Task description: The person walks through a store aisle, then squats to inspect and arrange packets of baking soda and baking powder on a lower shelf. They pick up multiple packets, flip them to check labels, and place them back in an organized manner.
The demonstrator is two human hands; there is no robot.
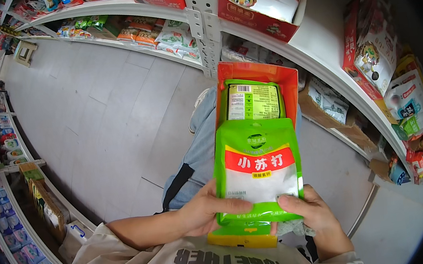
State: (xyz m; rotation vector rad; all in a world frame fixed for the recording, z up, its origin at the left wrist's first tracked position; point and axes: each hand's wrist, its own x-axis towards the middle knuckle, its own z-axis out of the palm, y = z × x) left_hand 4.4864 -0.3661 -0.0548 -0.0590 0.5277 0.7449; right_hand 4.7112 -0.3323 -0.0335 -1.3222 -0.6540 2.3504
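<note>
A green plastic pouch (261, 183) with a clear window full of white powder is held upright before me. My left hand (214, 208) grips its lower left side, thumb across the front. At the lower right corner my right hand (312, 208) pinches it, thumb on the front. A crumpled grey cloth (294, 227) is bunched under the right hand. Beyond the pouch is an open red carton (255, 70), with another green pouch (254, 101) lying in it, printed back up. Below my hands a green and yellow packet edge (243, 240) shows; the rest of it is hidden.
White metal shelving (327, 52) curves along the right, with a red carton of packets (261, 20) on it. A perforated upright post (205, 23) stands ahead. Stocked shelves (16, 220) line the left. On the grey tiled floor (102, 101) a small stool (25, 52) stands far off.
</note>
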